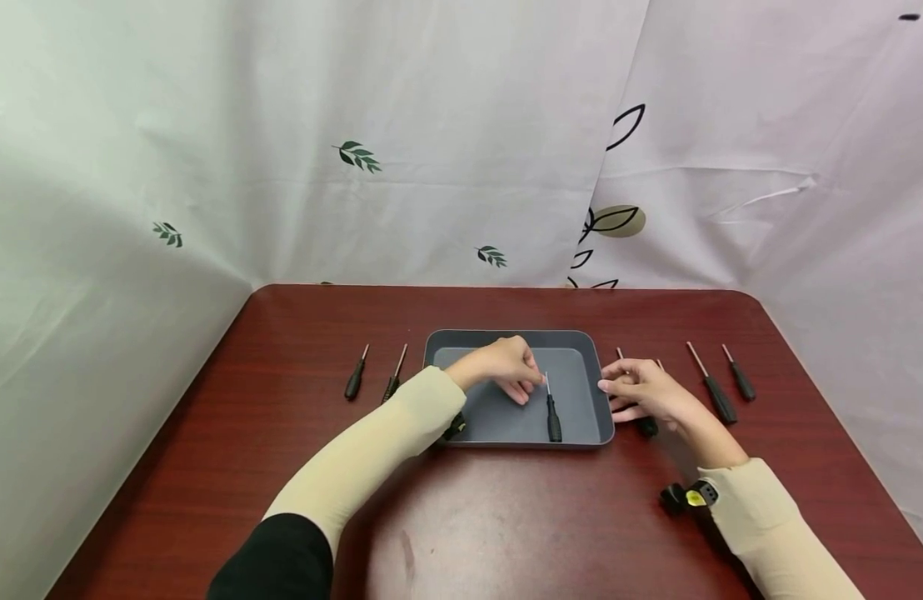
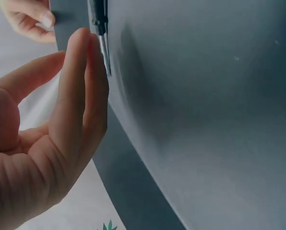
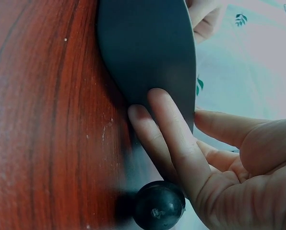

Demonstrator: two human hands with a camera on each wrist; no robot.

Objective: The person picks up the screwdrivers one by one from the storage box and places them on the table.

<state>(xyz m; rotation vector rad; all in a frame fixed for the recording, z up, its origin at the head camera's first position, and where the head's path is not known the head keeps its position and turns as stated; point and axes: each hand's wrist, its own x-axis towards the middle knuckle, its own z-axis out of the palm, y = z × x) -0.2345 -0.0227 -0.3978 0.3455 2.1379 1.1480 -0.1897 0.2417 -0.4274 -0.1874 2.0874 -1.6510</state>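
A grey rectangular tray (image 1: pixel 491 444) holds one black-handled screwdriver (image 1: pixel 554 421), its thin shaft pointing to the far side. My left hand (image 1: pixel 512 367) reaches over the tray with its fingertips right at the shaft's tip. In the left wrist view its fingers (image 2: pixel 71 96) are nearly straight and the thumb stands apart from them; the screwdriver (image 2: pixel 99 19) shows just past the fingertips. At the tray's right side my right hand (image 1: pixel 645 390) grips the wall, fingers (image 3: pixel 169 124) against the outside and thumb at the rim.
Two screwdrivers lie left of the tray, one nearer the edge (image 1: pixel 354 379) and one partly behind the left sleeve (image 1: pixel 390 387). To the right lie several more, including a long one (image 1: pixel 720 400) and a short one (image 1: pixel 743 382). Pale curtains (image 1: pixel 431 125) hang behind the red-brown table (image 1: pixel 461 517).
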